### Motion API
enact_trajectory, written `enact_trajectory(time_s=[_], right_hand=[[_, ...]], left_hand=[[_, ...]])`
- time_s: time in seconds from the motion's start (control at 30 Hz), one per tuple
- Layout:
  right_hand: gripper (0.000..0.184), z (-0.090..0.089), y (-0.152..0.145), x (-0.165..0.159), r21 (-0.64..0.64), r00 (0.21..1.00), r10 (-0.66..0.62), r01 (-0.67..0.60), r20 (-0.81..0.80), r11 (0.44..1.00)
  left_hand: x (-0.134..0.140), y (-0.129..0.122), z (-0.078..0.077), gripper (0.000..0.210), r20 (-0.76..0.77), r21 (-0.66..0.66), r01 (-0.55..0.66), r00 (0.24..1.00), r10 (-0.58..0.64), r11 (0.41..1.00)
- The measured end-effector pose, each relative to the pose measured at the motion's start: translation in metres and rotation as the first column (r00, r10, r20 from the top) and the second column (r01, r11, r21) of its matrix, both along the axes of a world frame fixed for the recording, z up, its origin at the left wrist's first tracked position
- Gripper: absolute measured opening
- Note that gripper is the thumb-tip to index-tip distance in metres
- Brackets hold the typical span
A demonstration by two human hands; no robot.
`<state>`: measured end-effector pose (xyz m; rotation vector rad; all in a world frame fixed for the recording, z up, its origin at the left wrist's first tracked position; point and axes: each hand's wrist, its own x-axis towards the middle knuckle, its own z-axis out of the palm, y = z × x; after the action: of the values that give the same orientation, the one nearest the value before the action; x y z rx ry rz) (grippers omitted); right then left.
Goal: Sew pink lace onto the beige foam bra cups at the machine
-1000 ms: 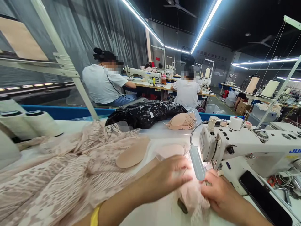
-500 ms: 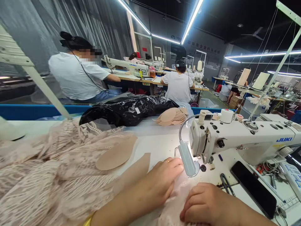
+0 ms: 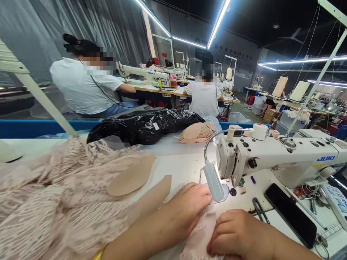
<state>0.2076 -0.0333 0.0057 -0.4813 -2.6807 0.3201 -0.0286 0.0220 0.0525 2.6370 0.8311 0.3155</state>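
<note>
1. The near sewing machine (image 3: 292,148) is displaying "JUKI" in blue along its arm.
2. Just in front of this machine's head, a pale pink fabric piece (image 3: 202,231) is lying beneath both hands.
3. The left hand (image 3: 187,202) is resting on the fabric, fingertips reaching beside the lamp (image 3: 213,182) at the machine's head; whether it is pinching anything, I cannot tell.
4. The right hand (image 3: 235,231), nearer the wearer than the machine, is curling its fingers over the fabric; its thumb is hiding, so I cannot tell how firmly it is gripping.
5. In front of the machine's arm, a dark phone (image 3: 291,215) is lying with its screen dark, and a ruler (image 3: 333,231) is showing marks too small to read.
6. Left of the machine, lace fabric (image 3: 32,206) is spreading under a beige oval (image 3: 131,176).
7. Behind that lace, left of the machine, a black bag (image 3: 151,124) is bearing a white label too small to read.
8. Beyond the machine, another sewing machine (image 3: 143,75) is also showing "JUKI", and the far wall (image 3: 235,39) is carrying "YIN" and Chinese characters including "企业的".
</note>
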Motion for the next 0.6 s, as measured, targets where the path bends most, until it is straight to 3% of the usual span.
enact_trajectory(time_s=[0.17, 0.23, 0.3, 0.33, 0.4, 0.43, 0.5, 0.6], right_hand=[[0.024, 0.017, -0.001, 0.007, -0.239, 0.989, 0.018, -0.053, -0.148, 0.97], [0.03, 0.031, -0.001, 0.017, -0.393, 0.971, -0.086, -0.009, -0.225, 0.919], [0.03, 0.041, 0.0, 0.028, -0.546, 0.926, -0.342, 0.204, -0.163, 0.813], [0.031, 0.043, 0.002, 0.033, -0.598, 0.862, -0.498, 0.349, -0.098, 0.722], [0.031, 0.039, 0.008, 0.037, -0.645, 0.665, -0.747, 0.568, -0.007, 0.512], [0.028, 0.034, 0.012, 0.035, -0.659, 0.573, -0.82, 0.614, -0.008, 0.435], [0.023, 0.021, 0.021, 0.028, -0.675, 0.454, -0.888, 0.636, -0.065, 0.375], [0.02, 0.004, 0.033, 0.013, -0.692, 0.406, -0.906, 0.621, -0.119, 0.369]], left_hand=[[0.0, 0.002, 0.005, 0.025, 0.028, 0.01, 0.038, 0.999, -0.038, 0.999], [-0.001, 0.003, 0.008, 0.022, 0.028, 0.007, 0.063, 0.998, -0.063, 0.998], [-0.001, 0.002, 0.008, 0.021, 0.008, 0.002, 0.08, 0.997, -0.08, 0.997], [-0.001, 0.002, 0.008, 0.021, -0.001, 0.005, 0.083, 0.997, -0.083, 0.997], [0.001, 0.0, 0.006, 0.022, -0.008, 0.035, 0.069, 0.998, -0.069, 0.997], [0.003, -0.001, 0.005, 0.022, -0.002, 0.058, 0.061, 0.998, -0.061, 0.996], [0.006, -0.002, 0.002, 0.023, 0.028, 0.102, 0.049, 0.998, -0.052, 0.994], [0.009, -0.003, -0.001, 0.025, 0.062, 0.14, 0.06, 0.996, -0.069, 0.988]])
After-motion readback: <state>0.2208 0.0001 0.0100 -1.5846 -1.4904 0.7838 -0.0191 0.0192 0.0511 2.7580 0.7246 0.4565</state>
